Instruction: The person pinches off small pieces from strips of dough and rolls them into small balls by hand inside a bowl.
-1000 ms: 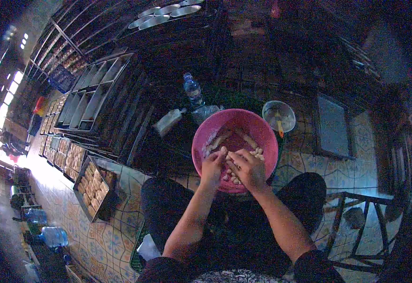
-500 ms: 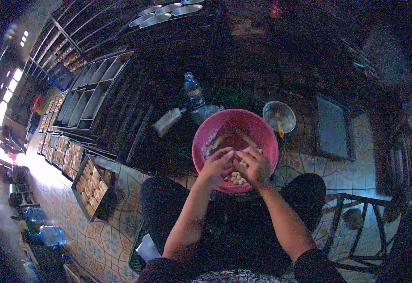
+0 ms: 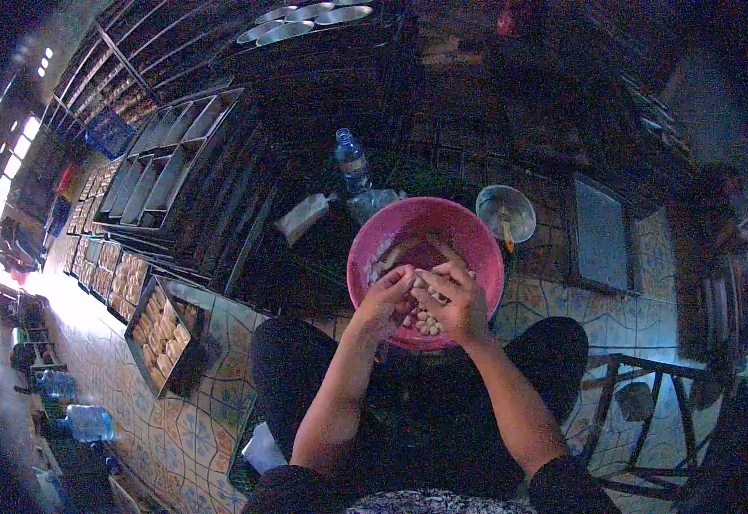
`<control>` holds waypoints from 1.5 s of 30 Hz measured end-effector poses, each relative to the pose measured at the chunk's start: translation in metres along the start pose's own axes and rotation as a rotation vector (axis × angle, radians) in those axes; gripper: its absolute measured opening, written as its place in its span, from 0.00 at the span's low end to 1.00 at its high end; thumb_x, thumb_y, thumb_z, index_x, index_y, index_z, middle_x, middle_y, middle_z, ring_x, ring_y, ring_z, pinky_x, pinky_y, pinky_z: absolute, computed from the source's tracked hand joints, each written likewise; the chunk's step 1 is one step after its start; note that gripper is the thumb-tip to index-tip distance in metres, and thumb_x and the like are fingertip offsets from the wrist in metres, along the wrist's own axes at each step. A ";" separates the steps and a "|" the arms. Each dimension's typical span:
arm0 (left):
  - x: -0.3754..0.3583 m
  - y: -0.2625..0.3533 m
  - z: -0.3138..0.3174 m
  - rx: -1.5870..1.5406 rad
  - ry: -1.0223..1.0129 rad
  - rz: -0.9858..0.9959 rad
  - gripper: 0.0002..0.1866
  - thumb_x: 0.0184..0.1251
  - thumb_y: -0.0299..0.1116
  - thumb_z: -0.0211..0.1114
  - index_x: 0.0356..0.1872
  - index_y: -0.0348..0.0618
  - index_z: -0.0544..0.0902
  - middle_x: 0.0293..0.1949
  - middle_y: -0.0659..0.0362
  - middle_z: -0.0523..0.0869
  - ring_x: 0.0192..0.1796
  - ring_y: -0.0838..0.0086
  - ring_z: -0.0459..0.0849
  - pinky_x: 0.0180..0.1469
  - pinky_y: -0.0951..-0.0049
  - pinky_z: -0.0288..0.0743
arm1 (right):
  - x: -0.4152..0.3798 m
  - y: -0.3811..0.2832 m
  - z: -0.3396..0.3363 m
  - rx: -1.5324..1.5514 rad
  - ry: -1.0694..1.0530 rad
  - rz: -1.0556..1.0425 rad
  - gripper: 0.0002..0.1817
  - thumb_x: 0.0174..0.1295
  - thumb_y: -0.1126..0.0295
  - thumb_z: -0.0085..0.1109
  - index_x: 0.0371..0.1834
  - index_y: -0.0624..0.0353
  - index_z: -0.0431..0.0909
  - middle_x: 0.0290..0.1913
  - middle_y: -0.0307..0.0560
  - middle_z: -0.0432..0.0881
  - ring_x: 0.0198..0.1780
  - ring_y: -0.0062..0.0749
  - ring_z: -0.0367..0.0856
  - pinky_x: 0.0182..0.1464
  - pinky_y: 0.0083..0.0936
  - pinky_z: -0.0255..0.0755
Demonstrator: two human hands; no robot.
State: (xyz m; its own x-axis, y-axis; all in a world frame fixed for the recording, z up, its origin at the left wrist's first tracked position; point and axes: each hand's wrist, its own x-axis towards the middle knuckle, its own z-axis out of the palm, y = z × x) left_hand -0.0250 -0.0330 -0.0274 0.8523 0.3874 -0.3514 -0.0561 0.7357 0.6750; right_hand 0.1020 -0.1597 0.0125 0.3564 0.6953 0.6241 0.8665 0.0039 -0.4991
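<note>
A pink basin stands between my knees, with small pale dough balls at its near side and longer pale pieces further in. Over the basin, my left hand has its fingers bent together at the fingertips of my right hand. My right hand is curled beside it, thumb and fingers closed at a small pale piece. What my left fingers hold, if anything, is too small to make out.
A plastic bottle and a bag lie beyond the basin. A metal bowl with an orange-handled tool is at its right. Trays of bread line the left floor; a metal frame stands right.
My hands have come closer together, and the fingertips now meet around a small pale piece. The view has shifted slightly.
</note>
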 end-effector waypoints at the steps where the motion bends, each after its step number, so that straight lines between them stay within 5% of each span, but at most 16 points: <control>1: 0.000 0.000 -0.001 0.008 -0.048 0.001 0.15 0.79 0.43 0.62 0.57 0.49 0.78 0.46 0.66 0.85 0.45 0.78 0.85 0.46 0.75 0.82 | -0.001 -0.001 0.000 0.094 -0.036 0.048 0.15 0.58 0.58 0.73 0.47 0.50 0.89 0.41 0.38 0.83 0.40 0.35 0.86 0.43 0.33 0.81; 9: -0.007 -0.001 0.019 0.116 0.010 -0.145 0.15 0.79 0.44 0.61 0.56 0.47 0.78 0.46 0.63 0.85 0.45 0.76 0.86 0.46 0.75 0.83 | 0.001 -0.001 -0.022 0.085 -0.154 -0.025 0.10 0.51 0.70 0.75 0.34 0.57 0.84 0.36 0.41 0.80 0.38 0.36 0.85 0.40 0.33 0.79; 14: -0.007 0.008 0.020 0.206 0.010 -0.118 0.14 0.79 0.41 0.62 0.55 0.45 0.79 0.47 0.62 0.86 0.45 0.75 0.87 0.47 0.72 0.84 | 0.003 0.000 -0.022 0.003 -0.207 -0.069 0.13 0.57 0.59 0.72 0.39 0.54 0.86 0.40 0.40 0.81 0.41 0.36 0.84 0.42 0.37 0.81; 17: -0.014 0.017 0.033 0.286 0.300 -0.157 0.13 0.78 0.37 0.63 0.55 0.44 0.79 0.45 0.61 0.86 0.43 0.73 0.87 0.47 0.72 0.85 | 0.006 -0.001 -0.017 -0.087 -0.090 -0.071 0.14 0.59 0.58 0.71 0.43 0.53 0.87 0.43 0.41 0.82 0.47 0.39 0.84 0.47 0.38 0.80; 20: 0.002 -0.004 0.009 0.188 0.236 -0.023 0.10 0.77 0.34 0.64 0.53 0.43 0.80 0.43 0.61 0.87 0.41 0.75 0.87 0.46 0.74 0.83 | 0.008 -0.009 -0.025 0.028 -0.171 0.054 0.15 0.61 0.57 0.69 0.46 0.51 0.87 0.45 0.41 0.82 0.50 0.41 0.84 0.50 0.38 0.80; 24: 0.003 -0.010 0.017 0.360 0.248 0.085 0.08 0.77 0.31 0.63 0.51 0.41 0.82 0.44 0.60 0.88 0.44 0.78 0.86 0.46 0.77 0.81 | -0.005 0.012 -0.012 -0.083 -0.141 -0.027 0.15 0.62 0.56 0.68 0.46 0.51 0.86 0.44 0.42 0.83 0.49 0.42 0.84 0.48 0.39 0.80; 27: 0.005 -0.009 0.012 0.358 0.185 0.082 0.11 0.75 0.30 0.64 0.53 0.39 0.83 0.47 0.57 0.88 0.48 0.77 0.86 0.48 0.76 0.80 | 0.000 0.013 -0.017 0.025 -0.278 0.189 0.14 0.62 0.55 0.67 0.43 0.52 0.86 0.43 0.42 0.84 0.50 0.44 0.84 0.47 0.40 0.79; 30: -0.011 0.000 0.028 0.535 0.191 0.180 0.14 0.70 0.32 0.70 0.54 0.40 0.83 0.51 0.56 0.88 0.51 0.75 0.86 0.50 0.73 0.81 | -0.005 0.035 0.000 -0.153 -0.278 0.098 0.13 0.63 0.58 0.68 0.41 0.57 0.86 0.43 0.47 0.87 0.38 0.49 0.87 0.42 0.40 0.80; 31: -0.009 -0.002 0.026 0.534 0.194 0.178 0.14 0.70 0.32 0.70 0.54 0.40 0.83 0.51 0.56 0.88 0.51 0.75 0.86 0.50 0.73 0.81 | -0.009 0.043 0.008 -0.120 -0.295 0.252 0.16 0.66 0.55 0.65 0.38 0.59 0.85 0.41 0.49 0.88 0.35 0.47 0.87 0.41 0.40 0.79; 33: -0.004 -0.005 0.024 1.184 0.143 0.495 0.15 0.67 0.29 0.71 0.53 0.40 0.84 0.48 0.55 0.89 0.50 0.72 0.87 0.51 0.69 0.81 | -0.020 0.060 0.024 -0.087 -0.313 0.407 0.21 0.70 0.51 0.61 0.35 0.61 0.84 0.39 0.50 0.88 0.33 0.45 0.87 0.40 0.40 0.78; 36: -0.006 -0.005 0.039 1.090 0.174 0.516 0.13 0.62 0.27 0.72 0.48 0.38 0.86 0.44 0.53 0.90 0.47 0.69 0.89 0.52 0.67 0.81 | -0.025 0.069 0.029 0.155 -0.187 0.492 0.28 0.74 0.46 0.55 0.31 0.64 0.84 0.32 0.53 0.88 0.31 0.37 0.85 0.40 0.37 0.76; 38: -0.001 -0.012 0.039 1.143 0.212 0.610 0.12 0.61 0.26 0.72 0.46 0.38 0.87 0.42 0.53 0.90 0.47 0.69 0.89 0.52 0.68 0.80 | -0.010 0.048 0.010 0.403 -0.400 0.777 0.24 0.76 0.53 0.52 0.57 0.63 0.83 0.70 0.54 0.77 0.58 0.50 0.85 0.64 0.39 0.74; 42: 0.004 -0.023 0.032 1.118 0.322 0.710 0.09 0.58 0.22 0.73 0.40 0.38 0.88 0.39 0.53 0.91 0.47 0.68 0.90 0.52 0.68 0.81 | -0.024 0.069 0.028 0.557 -0.332 0.858 0.21 0.75 0.57 0.55 0.58 0.64 0.82 0.71 0.55 0.76 0.61 0.46 0.83 0.69 0.37 0.70; 45: -0.002 -0.008 0.037 1.068 0.392 0.574 0.14 0.57 0.21 0.74 0.46 0.39 0.85 0.42 0.53 0.90 0.47 0.68 0.90 0.52 0.67 0.81 | -0.033 0.087 0.034 0.563 -0.309 0.582 0.20 0.73 0.59 0.59 0.58 0.62 0.82 0.69 0.54 0.78 0.64 0.43 0.81 0.68 0.36 0.71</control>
State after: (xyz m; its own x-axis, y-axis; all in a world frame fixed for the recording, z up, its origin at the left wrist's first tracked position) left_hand -0.0076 -0.0598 -0.0080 0.6244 0.7721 0.1187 0.2363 -0.3315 0.9134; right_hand 0.1537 -0.1573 -0.0718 0.5079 0.8610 0.0261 0.2448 -0.1153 -0.9627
